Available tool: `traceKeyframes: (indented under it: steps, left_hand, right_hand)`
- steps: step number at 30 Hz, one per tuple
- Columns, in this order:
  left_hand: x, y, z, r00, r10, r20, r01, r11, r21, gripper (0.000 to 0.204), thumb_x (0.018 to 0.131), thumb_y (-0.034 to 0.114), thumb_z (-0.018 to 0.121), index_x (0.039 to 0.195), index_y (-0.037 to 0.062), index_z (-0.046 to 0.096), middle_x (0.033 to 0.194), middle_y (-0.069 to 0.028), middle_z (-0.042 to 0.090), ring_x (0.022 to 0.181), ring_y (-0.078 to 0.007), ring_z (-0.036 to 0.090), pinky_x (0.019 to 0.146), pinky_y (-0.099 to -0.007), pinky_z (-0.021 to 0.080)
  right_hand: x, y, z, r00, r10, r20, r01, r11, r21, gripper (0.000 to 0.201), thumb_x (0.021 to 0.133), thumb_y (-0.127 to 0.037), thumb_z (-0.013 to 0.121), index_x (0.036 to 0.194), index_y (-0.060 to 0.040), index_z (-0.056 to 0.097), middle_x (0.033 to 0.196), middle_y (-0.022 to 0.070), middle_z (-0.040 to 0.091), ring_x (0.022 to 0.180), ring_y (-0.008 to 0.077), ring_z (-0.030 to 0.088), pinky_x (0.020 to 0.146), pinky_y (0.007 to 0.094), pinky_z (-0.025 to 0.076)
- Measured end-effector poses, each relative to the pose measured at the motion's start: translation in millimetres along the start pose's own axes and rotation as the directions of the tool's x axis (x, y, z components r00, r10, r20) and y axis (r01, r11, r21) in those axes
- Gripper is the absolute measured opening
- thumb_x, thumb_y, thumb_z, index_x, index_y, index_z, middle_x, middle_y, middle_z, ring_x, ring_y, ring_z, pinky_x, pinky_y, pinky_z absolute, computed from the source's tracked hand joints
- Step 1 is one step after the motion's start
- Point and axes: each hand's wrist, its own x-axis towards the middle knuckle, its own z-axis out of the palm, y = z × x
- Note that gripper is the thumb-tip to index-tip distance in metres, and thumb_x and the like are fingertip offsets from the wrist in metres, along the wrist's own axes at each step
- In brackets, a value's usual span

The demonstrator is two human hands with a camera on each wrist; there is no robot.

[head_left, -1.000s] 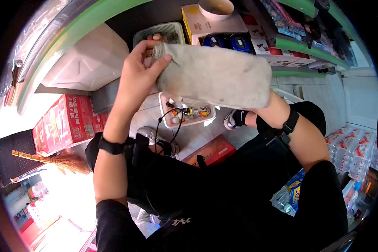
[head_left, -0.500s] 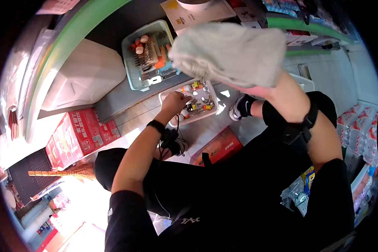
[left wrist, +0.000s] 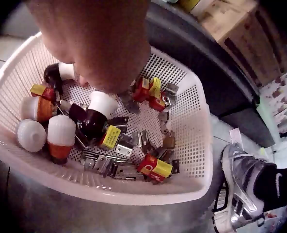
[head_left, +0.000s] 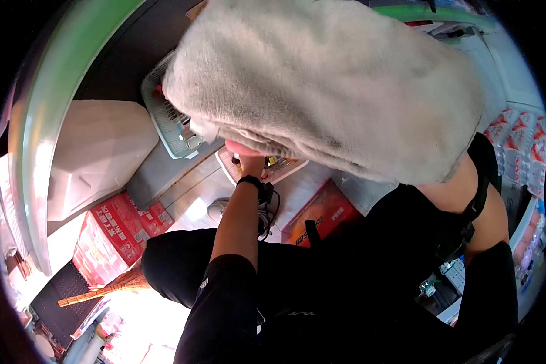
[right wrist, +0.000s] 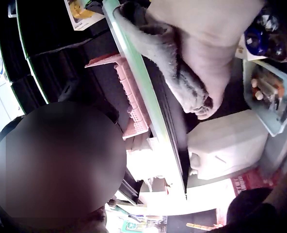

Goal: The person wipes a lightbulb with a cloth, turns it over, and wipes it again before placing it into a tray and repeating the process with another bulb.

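Observation:
My left hand [left wrist: 92, 58] reaches down over a white plastic basket [left wrist: 206, 145]; its fingers are mostly hidden behind the back of the hand. Inside the basket lie white-and-brown bulb-shaped pieces [left wrist: 61, 136], small red-and-yellow boxes [left wrist: 154, 168] and metal hinge-like pieces [left wrist: 126, 171]. In the right wrist view, my right hand [right wrist: 209, 58] grips a grey cloth [right wrist: 175, 63], fingers curled at its bunched end. Seen from the head, the cloth [head_left: 333, 91] is held high and covers much of the basket and the left hand.
A light-blue basket [head_left: 179, 142] of small hardware stands on the low ledge beside a white jerrycan [head_left: 97, 158]. Red cartons [head_left: 118, 236] sit at the left, another red box [head_left: 324, 215] on the floor. A straw broom [head_left: 118, 285] lies left; bottled water packs [head_left: 519, 145] stand right.
My left hand has let go of the cloth and gone down to the white basket. My right hand has raised the cloth towards the head camera, so it now blocks more of the view.

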Motion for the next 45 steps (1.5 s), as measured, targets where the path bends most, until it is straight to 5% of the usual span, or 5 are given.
traceKeyframes:
  steps: [11, 15, 23, 35, 45]
  left_hand:
    - [17.4, 22.8, -59.8, 0.939, -0.179, 0.294, 0.244, 0.949, -0.201, 0.023, 0.082, 0.020, 0.068, 0.097, 0.0023, 0.069, 0.095, -0.0186, 0.072, 0.096, -0.0401, 0.068, 0.083, -0.0478, 0.054]
    - [23.5, 50.1, -153.9, 0.651, 0.089, 0.754, 0.755, 0.030, -0.655, 0.040, 0.097, 0.021, 0.063, 0.129, -0.0019, 0.055, 0.109, -0.0090, 0.066, 0.098, -0.0215, 0.069, 0.083, -0.0375, 0.060]
    - [37.1, 122.5, -412.5, 0.980, 0.110, 0.165, 0.195, -0.379, -0.905, 0.036, 0.107, 0.020, 0.055, 0.137, 0.0002, 0.052, 0.121, -0.0118, 0.065, 0.102, -0.0226, 0.069, 0.093, -0.0356, 0.056]
    - [-10.4, 178.0, -448.7, 0.949, -0.189, -0.250, -0.141, 0.456, -0.879, 0.039, 0.086, -0.006, 0.075, 0.110, 0.0016, 0.045, 0.103, -0.0094, 0.065, 0.097, -0.0172, 0.068, 0.087, -0.0316, 0.056]
    - [-18.2, 136.9, -457.5, 0.997, -0.038, 0.072, 0.070, -0.051, -0.996, 0.030, 0.092, -0.010, 0.066, 0.113, 0.0018, 0.048, 0.107, -0.0064, 0.063, 0.098, -0.0107, 0.065, 0.086, -0.0270, 0.055]
  right_hand:
    - [-5.7, 4.0, 12.5, 0.999, -0.037, -0.024, 0.032, 0.980, -0.197, 0.065, 0.108, -0.043, 0.042, 0.158, -0.0026, 0.030, 0.159, 0.0186, 0.039, 0.142, 0.0289, 0.048, 0.117, 0.0464, 0.045]
    - [-10.2, -17.0, 10.5, 0.989, -0.140, 0.049, 0.147, 0.888, -0.436, 0.060, 0.109, -0.038, 0.043, 0.156, -0.0021, 0.032, 0.156, 0.0182, 0.042, 0.139, 0.0287, 0.051, 0.115, 0.0463, 0.047]
    - [-2.1, -32.5, 14.5, 0.919, -0.384, 0.087, 0.363, 0.740, -0.567, 0.030, 0.110, -0.025, 0.044, 0.132, -0.0070, 0.055, 0.128, 0.0091, 0.064, 0.116, 0.0213, 0.064, 0.099, 0.0385, 0.057]
    - [41.0, 64.8, 44.5, 0.829, -0.429, 0.360, -0.033, -0.679, -0.733, 0.042, 0.106, -0.038, 0.048, 0.101, 0.0022, 0.060, 0.089, 0.0243, 0.070, 0.080, 0.0421, 0.069, 0.069, 0.0528, 0.052]
    - [59.4, 48.1, 37.4, 0.903, -0.255, 0.346, 0.143, -0.580, -0.802, 0.048, 0.106, -0.037, 0.044, 0.083, -0.0033, 0.068, 0.075, 0.0203, 0.067, 0.074, 0.0432, 0.065, 0.066, 0.0516, 0.049]
